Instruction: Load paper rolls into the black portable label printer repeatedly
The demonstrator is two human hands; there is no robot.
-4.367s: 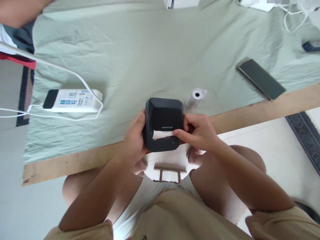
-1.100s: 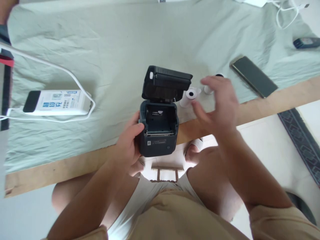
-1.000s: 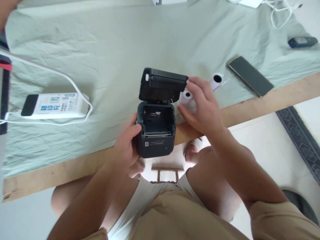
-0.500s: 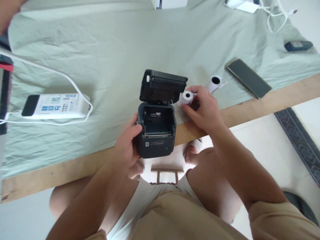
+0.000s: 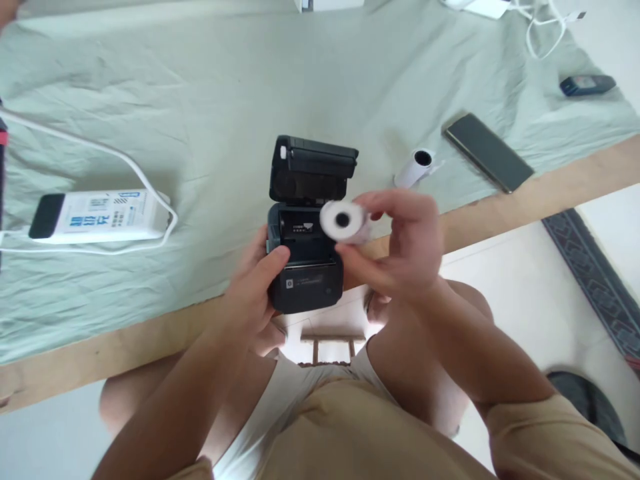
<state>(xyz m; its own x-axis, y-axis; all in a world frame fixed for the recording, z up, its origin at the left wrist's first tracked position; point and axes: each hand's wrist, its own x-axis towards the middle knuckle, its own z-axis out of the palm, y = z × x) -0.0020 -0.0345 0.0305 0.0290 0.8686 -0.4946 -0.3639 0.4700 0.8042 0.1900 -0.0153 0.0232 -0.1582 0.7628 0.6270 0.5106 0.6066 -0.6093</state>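
Observation:
A small black label printer [image 5: 306, 288] is at the table's front edge, its lid [image 5: 314, 160] tipped back and its paper bay showing. My left hand [image 5: 255, 273] grips the printer's left side, thumb on the rim. Pinched between the fingers and thumb of my right hand [image 5: 407, 240] is a white paper roll [image 5: 330, 223] with a dark core hole. The roll hangs over the right side of the bay, tilted, its end facing up. Behind my right hand lies a second white roll [image 5: 410, 172] with a wide black core.
To the right are a dark phone [image 5: 489, 152] and a small dark device [image 5: 587, 85]. A white power bank [image 5: 107, 217] with a looped white cable [image 5: 120, 153] lies left. White cables and a white box edge [image 5: 333, 4] are at the back, on green cloth.
My right hand has lifted the white paper roll from beside the printer and carried it left, over the bay. My left hand still grips the printer. The view has shifted slightly.

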